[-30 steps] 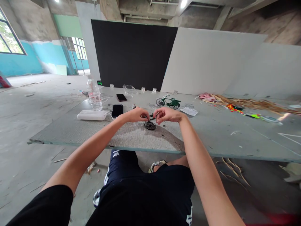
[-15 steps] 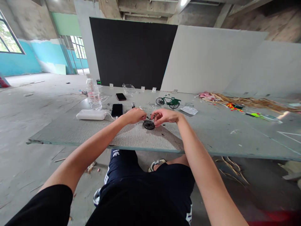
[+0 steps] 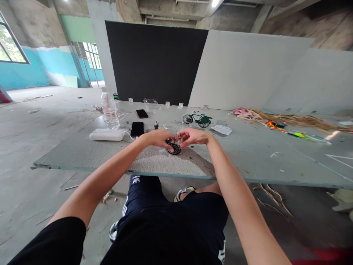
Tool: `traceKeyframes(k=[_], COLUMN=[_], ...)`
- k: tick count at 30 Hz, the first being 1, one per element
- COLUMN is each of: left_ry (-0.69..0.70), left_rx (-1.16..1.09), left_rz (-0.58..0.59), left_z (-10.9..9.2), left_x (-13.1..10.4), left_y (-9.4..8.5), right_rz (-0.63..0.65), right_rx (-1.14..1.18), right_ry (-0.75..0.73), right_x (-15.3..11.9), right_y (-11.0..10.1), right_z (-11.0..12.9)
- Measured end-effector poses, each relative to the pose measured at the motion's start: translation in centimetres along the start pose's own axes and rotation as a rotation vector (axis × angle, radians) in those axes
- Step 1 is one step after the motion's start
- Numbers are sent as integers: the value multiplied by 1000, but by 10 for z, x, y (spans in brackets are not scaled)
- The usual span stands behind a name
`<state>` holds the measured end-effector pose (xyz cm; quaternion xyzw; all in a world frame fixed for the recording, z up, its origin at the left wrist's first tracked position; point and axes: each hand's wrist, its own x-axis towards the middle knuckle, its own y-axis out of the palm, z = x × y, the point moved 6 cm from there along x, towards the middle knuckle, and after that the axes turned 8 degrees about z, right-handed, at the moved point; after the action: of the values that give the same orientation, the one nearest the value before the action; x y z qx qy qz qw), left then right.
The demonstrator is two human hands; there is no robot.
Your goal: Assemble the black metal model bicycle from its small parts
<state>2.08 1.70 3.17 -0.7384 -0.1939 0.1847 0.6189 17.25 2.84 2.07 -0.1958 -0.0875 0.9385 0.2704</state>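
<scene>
- Left hand (image 3: 159, 138) pinches the black spoked wheel (image 3: 176, 148); right hand (image 3: 195, 136) curls at its edge, its hold impossible to tell.
- Grey table (image 3: 248, 151) spreads beneath both hands.
- Green model bicycle (image 3: 204, 120) stands beyond the right hand.
- Wheel is between the hands, toward the table's near edge.

from afar i hold my left arm (image 3: 107, 176) and right arm (image 3: 237, 184) stretched forward, slanting inward; my left hand (image 3: 160, 138) is palm-down, thumb below bent fingers, my right hand (image 3: 193, 136) just beside it, fingers curled.
</scene>
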Motion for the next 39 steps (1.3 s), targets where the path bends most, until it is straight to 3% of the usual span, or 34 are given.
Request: traceKeyframes(k=[4, 9, 14, 20, 27, 39], left_ry=[-51, -28, -140, -165, -161, -131], left_rx=[67, 178, 241, 318, 168, 113], left_rz=[15, -87, -83, -131, -117, -146], left_z=[-3, -6, 3, 6, 20, 20], left_x=[0, 1, 2, 1, 2, 5], left_y=[3, 2, 3, -1, 3, 3], right_rz=[-6, -22, -66, -93, -96, -113], right_rx=[-15, -38, -46, -92, -148, -123], right_ry=[-2, -4, -14, -19, -15, -30], right_x=[0, -2, -4, -4, 0, 1], right_y=[-1, -3, -7, -8, -9, -8], right_z=[0, 1, 2, 5, 3, 5])
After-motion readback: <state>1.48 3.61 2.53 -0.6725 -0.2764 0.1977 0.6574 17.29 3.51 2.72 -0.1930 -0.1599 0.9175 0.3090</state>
